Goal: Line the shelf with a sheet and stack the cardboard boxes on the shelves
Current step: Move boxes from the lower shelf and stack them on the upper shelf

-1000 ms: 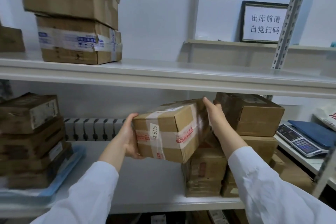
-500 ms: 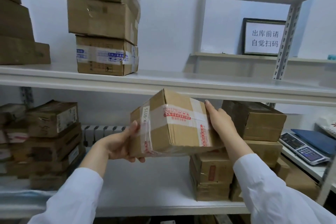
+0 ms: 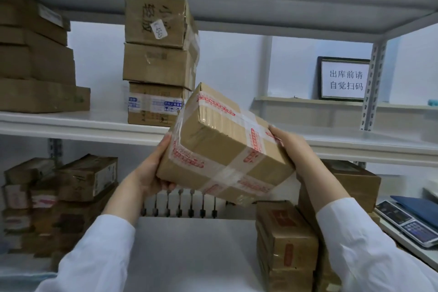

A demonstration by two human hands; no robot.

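A taped cardboard box [image 3: 220,147] with red-printed tape is held tilted in the air in front of the middle shelf [image 3: 83,125]. My left hand [image 3: 151,173] grips its lower left end, fingers curled under it. Its right end is held by my right hand [image 3: 291,147], thumb on top. A stack of three boxes [image 3: 158,61] stands on the middle shelf just behind and left of the held box. On the lower shelf [image 3: 189,244], a box stack [image 3: 284,244] stands at the right.
More box stacks sit on the middle shelf's far left [image 3: 35,66] and the lower shelf's left [image 3: 59,197], the latter on a blue sheet [image 3: 21,275]. A framed sign [image 3: 343,78] leans on a back ledge. A scale [image 3: 407,223] lies at the right. An upright post [image 3: 372,87] stands right.
Both hands have lifted the taped box from the lower shelf's level up to the middle shelf's edge and tipped it, its far end now higher. My view has tilted upward.
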